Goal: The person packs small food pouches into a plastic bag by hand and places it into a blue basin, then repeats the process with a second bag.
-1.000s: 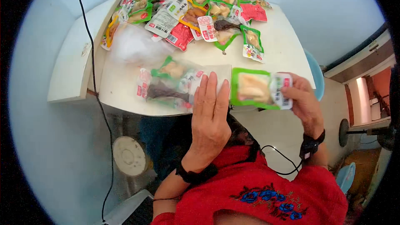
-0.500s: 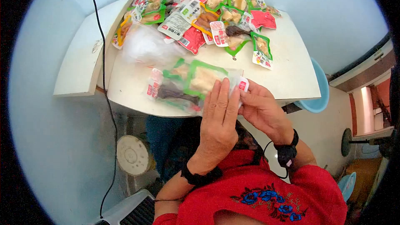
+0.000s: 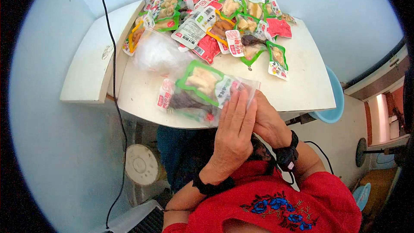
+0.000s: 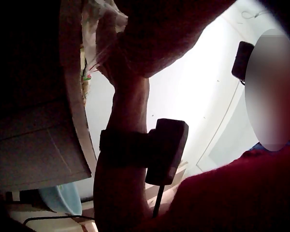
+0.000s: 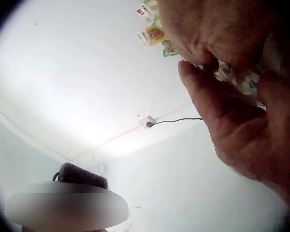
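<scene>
**Bagging of a green-edged packet, hands at the bag's open end**

A green-edged food packet (image 3: 203,83) is seen lying slantwise over a dark-meat packet (image 3: 185,101), both apparently within a clear bag (image 3: 248,82) near the front edge of the table (image 3: 297,92). The step in hand is judged to be the loading of the green-edged packet into that bag. The bag's right end is covered by the left hand (image 3: 235,136), its fingers straight and laid together on the film; its thumb is hidden. The right hand (image 3: 269,121) is set just behind, its thumb shown straight in the right wrist view; whether anything is gripped by its fingers cannot be told.

For the next move, the packet would need to be seated fully, the right fingers drawn clear, and the bag held flat meanwhile; the film could be dragged along otherwise.

Labels: a white band with dark Chinese-looking characters is borne by the green-edged packet; too small to be read. A red mark is noted on the dark-meat packet's pale label (image 3: 165,93). In the pile of packets (image 3: 192,30), a barcode is shown on a red packet (image 3: 208,48); no brand can be made out.
</scene>
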A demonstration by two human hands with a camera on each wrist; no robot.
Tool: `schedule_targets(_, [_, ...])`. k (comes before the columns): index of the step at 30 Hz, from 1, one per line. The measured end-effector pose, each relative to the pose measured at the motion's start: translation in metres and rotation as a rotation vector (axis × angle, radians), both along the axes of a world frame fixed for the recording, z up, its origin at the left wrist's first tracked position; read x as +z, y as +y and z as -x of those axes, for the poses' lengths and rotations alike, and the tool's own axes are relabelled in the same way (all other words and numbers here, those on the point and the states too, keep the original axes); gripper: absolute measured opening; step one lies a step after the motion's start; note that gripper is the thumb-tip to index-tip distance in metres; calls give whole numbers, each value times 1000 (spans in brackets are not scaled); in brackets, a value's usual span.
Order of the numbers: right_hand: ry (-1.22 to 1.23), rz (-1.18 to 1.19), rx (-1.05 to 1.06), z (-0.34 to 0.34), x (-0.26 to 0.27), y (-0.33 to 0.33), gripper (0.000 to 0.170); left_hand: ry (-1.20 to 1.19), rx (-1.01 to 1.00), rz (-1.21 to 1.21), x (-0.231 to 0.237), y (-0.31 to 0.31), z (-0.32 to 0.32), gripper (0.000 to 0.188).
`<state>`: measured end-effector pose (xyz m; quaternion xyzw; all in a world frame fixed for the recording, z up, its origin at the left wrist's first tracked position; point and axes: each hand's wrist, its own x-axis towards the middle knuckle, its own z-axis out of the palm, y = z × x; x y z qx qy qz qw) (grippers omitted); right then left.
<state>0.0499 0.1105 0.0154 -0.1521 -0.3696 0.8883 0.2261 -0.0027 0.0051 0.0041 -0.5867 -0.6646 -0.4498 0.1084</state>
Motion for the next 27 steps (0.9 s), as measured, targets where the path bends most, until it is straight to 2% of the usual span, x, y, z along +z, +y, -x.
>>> schedule_targets(4, [4, -138, -8, 4, 1, -3, 23, 11, -5, 18, -4, -1, -1, 52])
schedule_targets(7, [134, 85, 102, 7, -5, 3, 22, 15, -13, 29, -3, -2, -1, 53])
schedule_targets(9, [10, -78, -28, 6, 14, -9, 22, 2, -21, 23, -3, -2, -1, 53])
schedule_targets(11, [-54, -66, -99, 9, 22, -17, 23, -26, -34, 6, -6, -2, 0, 53])
schedule_targets(13, [-50, 116, -107, 14, 20, -14, 25, -31, -43, 3, -7, -1, 1, 53])
schedule_targets(16, [-99, -137, -43, 17, -14, 3, 29, 2, -59, 44, -6, -5, 3, 53])
schedule_targets(19, [-213, -348, -102, 13, -23, 12, 33, 25, -105, 136, -2, -17, 5, 54])
schedule_targets(22, [-75, -125, -103, 6, -19, 6, 32, 55, -101, 185, -13, -33, 11, 60])
schedule_targets(23, [-110, -46, -133, 4, -13, 3, 29, 67, -87, 189, -21, -36, 13, 62])
schedule_targets(27, [-254, -49, -173, -19, -5, 10, 25, 255, 40, 296, -45, -45, 20, 60])
